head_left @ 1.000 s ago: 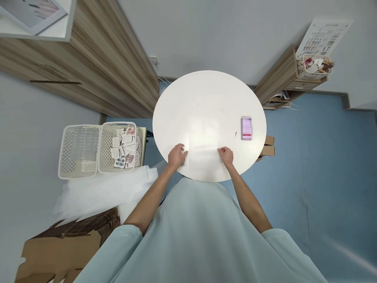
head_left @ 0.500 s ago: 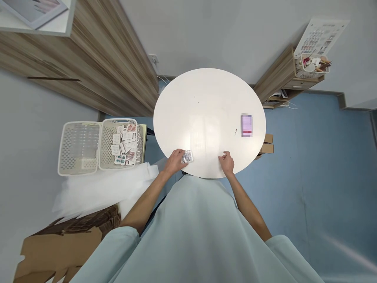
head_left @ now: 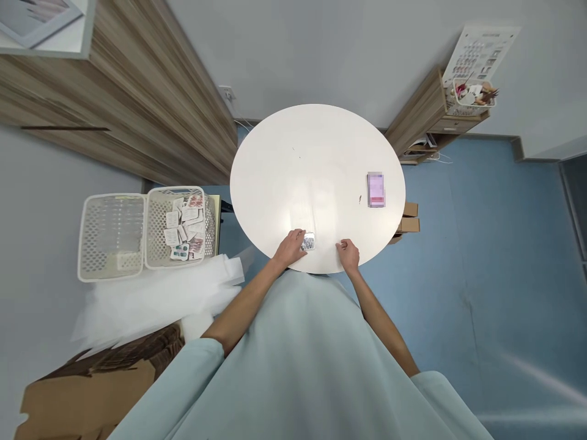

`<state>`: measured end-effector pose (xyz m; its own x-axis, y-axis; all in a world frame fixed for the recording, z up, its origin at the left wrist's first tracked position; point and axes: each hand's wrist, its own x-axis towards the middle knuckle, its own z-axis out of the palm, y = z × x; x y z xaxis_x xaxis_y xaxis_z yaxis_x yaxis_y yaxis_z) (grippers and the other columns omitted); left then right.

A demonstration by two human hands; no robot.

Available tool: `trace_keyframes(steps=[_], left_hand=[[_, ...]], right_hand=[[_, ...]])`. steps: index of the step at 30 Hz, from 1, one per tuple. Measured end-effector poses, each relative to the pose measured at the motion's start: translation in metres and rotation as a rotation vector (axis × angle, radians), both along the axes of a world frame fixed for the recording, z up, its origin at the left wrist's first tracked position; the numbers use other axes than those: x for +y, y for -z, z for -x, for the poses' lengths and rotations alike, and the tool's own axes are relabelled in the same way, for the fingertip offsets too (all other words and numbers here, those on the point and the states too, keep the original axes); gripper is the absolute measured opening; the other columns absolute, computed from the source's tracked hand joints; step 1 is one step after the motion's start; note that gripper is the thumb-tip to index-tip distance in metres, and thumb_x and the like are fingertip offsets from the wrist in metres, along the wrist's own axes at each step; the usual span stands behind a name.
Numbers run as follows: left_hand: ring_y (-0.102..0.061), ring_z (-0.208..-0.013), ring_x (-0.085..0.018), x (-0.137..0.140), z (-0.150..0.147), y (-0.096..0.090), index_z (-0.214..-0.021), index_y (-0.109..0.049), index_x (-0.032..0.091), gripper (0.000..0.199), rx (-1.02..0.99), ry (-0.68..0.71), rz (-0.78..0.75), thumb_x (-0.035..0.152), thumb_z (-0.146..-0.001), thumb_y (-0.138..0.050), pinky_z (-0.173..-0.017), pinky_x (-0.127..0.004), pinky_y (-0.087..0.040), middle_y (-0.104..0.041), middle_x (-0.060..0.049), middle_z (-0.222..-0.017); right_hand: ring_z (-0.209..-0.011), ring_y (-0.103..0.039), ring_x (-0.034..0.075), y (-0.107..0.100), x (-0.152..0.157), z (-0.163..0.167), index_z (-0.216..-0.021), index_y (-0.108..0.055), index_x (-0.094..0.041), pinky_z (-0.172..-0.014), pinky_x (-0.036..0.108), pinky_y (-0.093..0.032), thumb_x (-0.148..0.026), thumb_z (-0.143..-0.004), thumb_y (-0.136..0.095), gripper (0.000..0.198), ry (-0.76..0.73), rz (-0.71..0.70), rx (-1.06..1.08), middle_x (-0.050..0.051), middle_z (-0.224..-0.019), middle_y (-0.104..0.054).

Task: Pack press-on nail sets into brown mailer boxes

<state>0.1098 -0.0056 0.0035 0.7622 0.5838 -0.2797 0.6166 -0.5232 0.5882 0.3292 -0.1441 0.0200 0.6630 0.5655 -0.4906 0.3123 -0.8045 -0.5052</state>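
Near the front edge of the round white table [head_left: 316, 153], my left hand [head_left: 290, 247] is closed on a small clear plastic box [head_left: 309, 241], thumb and fingers at its left side. Dark and silvery bits show through the box, too small to name. To the right of it, apart from the box, my right hand [head_left: 349, 254] rests at the table's front with its fingers curled together. Whatever those fingers hold, if anything, is hidden. A pink-purple phone-like rectangle [head_left: 376, 190] lies farther back at the right side of the table.
On my left stand a white basket [head_left: 156, 256] of small cards and packets, and another basket [head_left: 85, 244] with clear plastic pieces. White sheeting [head_left: 160, 299] and flattened cardboard [head_left: 87, 397] lie below them. Cardboard boxes [head_left: 409, 225] sit beyond the table's right edge.
My left hand has moved to the right with the clear box, closer to my right hand. The right hand's fingers have drawn closer together. The view has shifted slightly.
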Motion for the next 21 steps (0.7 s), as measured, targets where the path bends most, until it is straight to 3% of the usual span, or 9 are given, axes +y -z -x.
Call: trace_keyframes(steps=[6,9,12,14,17,21], left_hand=[[-0.046,-0.145,-0.034,-0.003,0.008,0.003,-0.156,-0.043,0.024,0.076,-0.039,-0.015,0.035,0.012,-0.085,-0.065,-0.118,-0.052,-0.046,-0.050,-0.015,-0.157],[-0.046,-0.146,-0.034,-0.004,0.006,-0.001,-0.155,-0.045,0.022,0.076,-0.049,-0.016,0.038,0.010,-0.084,-0.066,-0.120,-0.051,-0.045,-0.051,-0.016,-0.157],[-0.045,-0.148,-0.033,-0.008,0.008,-0.008,-0.155,-0.046,0.019,0.071,-0.098,-0.053,0.059,0.014,-0.087,-0.066,-0.122,-0.050,-0.042,-0.050,-0.017,-0.158],[-0.049,-0.145,-0.031,-0.012,0.011,-0.014,-0.152,-0.049,0.019,0.059,-0.145,-0.171,0.087,0.020,-0.094,-0.059,-0.121,-0.048,-0.043,-0.052,-0.016,-0.157],[-0.064,-0.127,-0.027,-0.018,0.015,-0.022,-0.141,-0.060,0.020,0.041,-0.136,-0.449,0.184,0.029,-0.105,-0.042,-0.111,-0.042,-0.050,-0.065,-0.012,-0.143],[-0.072,-0.110,-0.028,-0.018,0.011,-0.023,-0.117,-0.073,0.021,0.034,0.012,-0.598,0.352,0.045,-0.103,-0.052,-0.099,-0.040,-0.054,-0.078,-0.009,-0.120]], right_hand=[[-0.086,-0.068,0.023,-0.018,-0.001,0.016,-0.094,-0.067,-0.024,-0.076,0.034,-0.050,-0.043,-0.097,-0.057,0.022,-0.047,-0.164,0.000,0.006,-0.102,-0.075],[-0.090,-0.068,0.022,-0.031,0.007,0.034,-0.095,-0.067,-0.024,-0.079,0.034,-0.051,-0.044,-0.101,-0.056,0.023,-0.193,-0.272,-0.031,0.007,-0.108,-0.072],[-0.106,-0.067,0.023,-0.035,0.020,0.056,-0.096,-0.068,-0.025,-0.081,0.034,-0.052,-0.040,-0.104,-0.055,0.022,-0.402,-0.338,-0.028,0.008,-0.117,-0.069],[-0.112,-0.064,0.024,-0.032,0.030,0.068,-0.095,-0.069,-0.025,-0.080,0.033,-0.051,-0.037,-0.105,-0.056,0.020,-0.528,-0.320,-0.031,0.007,-0.120,-0.068],[-0.105,-0.064,0.023,-0.021,0.042,0.081,-0.095,-0.070,-0.025,-0.074,0.032,-0.047,-0.033,-0.105,-0.059,0.017,-0.647,-0.214,-0.037,0.006,-0.112,-0.068],[-0.099,-0.062,0.022,-0.009,0.052,0.089,-0.095,-0.071,-0.024,-0.069,0.029,-0.042,-0.032,-0.107,-0.057,0.020,-0.734,-0.113,-0.038,0.006,-0.104,-0.066]])
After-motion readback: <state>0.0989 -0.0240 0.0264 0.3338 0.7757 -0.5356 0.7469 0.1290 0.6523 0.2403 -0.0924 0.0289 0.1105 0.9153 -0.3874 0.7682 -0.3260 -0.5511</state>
